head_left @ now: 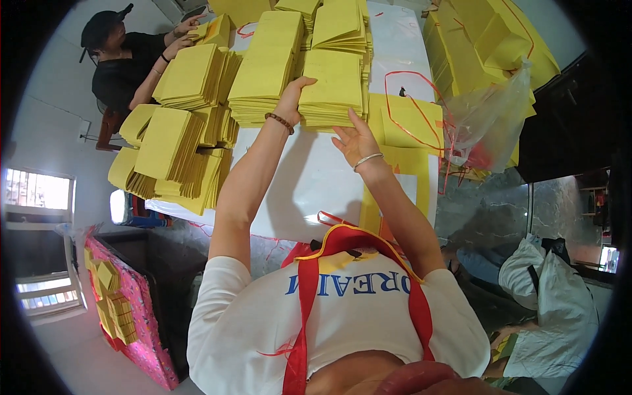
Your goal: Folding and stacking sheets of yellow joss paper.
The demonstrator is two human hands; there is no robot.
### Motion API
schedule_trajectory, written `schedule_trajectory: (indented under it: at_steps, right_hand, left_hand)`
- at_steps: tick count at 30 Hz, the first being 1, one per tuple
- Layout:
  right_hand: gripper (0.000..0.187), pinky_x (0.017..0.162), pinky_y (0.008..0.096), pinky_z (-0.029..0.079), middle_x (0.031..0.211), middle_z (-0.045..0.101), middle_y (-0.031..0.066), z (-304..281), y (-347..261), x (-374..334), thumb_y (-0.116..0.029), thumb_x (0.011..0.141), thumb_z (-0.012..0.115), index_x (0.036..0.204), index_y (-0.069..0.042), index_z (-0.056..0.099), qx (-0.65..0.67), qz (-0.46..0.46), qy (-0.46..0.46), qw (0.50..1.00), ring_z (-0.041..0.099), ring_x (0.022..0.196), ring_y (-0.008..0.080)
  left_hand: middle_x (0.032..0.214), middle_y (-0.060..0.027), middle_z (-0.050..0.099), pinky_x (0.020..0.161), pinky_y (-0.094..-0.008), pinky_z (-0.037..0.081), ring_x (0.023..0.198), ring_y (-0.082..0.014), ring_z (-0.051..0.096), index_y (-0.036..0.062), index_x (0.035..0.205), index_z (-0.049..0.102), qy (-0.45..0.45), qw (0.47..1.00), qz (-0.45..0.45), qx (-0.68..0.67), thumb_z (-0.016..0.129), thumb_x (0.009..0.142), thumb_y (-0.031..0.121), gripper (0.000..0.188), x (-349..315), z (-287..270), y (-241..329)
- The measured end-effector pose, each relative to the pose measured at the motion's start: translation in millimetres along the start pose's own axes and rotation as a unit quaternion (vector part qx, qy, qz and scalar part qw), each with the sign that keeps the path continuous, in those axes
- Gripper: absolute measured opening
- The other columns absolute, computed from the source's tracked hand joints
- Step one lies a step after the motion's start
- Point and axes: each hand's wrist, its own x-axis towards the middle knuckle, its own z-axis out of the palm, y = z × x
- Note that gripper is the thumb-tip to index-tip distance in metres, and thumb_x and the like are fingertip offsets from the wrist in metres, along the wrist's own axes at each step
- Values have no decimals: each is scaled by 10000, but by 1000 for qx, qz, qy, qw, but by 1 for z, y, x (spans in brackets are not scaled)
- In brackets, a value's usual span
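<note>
A thick stack of folded yellow paper sheets (pixel 332 82) lies at the near right of several such stacks on the white-covered table (pixel 283 178). My left hand (pixel 293 100), with a beaded bracelet at its wrist, is closed against the left side of that stack. Some of its fingers are hidden between this stack and the neighbouring yellow stack (pixel 263 72). Palm turned up, my right hand (pixel 356 139) is at the stack's near edge. Its fingers are spread, and their tips touch or nearly touch the lower sheets.
Fanned yellow bundles (pixel 172 141) are piled at the left edge. Across the table's left side, a person in black (pixel 122 66) handles yellow paper. Red string (pixel 411 72) loops over flat yellow sheets at right, beside a clear plastic bag (pixel 490 125). Larger yellow stacks (pixel 487 39) stand behind it.
</note>
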Motion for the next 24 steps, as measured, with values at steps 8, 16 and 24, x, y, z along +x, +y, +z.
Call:
schedule_trajectory:
  at_steps: [8, 16, 24]
  right_hand:
    - [691, 1012, 461, 217, 1322, 343, 111, -4, 1, 5, -256, 762, 699, 1302, -159, 279, 33, -13, -20, 999, 284, 1263, 331]
    - [540, 999, 401, 281, 1246, 398, 156, -2, 10, 14, -249, 781, 686, 1215, -198, 369, 69, -26, 3, 997, 355, 1196, 297]
    - [600, 1015, 395, 285, 1308, 321, 178, -4, 9, 16, -210, 782, 689, 1253, -205, 316, 102, -3, 6, 995, 289, 1244, 318]
  left_hand:
    - [998, -130, 607, 804, -344, 476, 900, -230, 590, -26, 1071, 536, 12, 1000, -6, -10, 522, 823, 198, 334, -5, 9, 1]
    - [1018, -116, 607, 791, -360, 486, 897, -233, 594, -7, 1076, 541, -25, 1000, -3, 16, 565, 817, 237, 357, -6, 7, 0]
    - [1285, -202, 406, 932, -353, 379, 1140, -279, 442, -16, 1317, 295, 80, 944, 259, 188, 645, 765, 244, 703, -33, 26, -11]
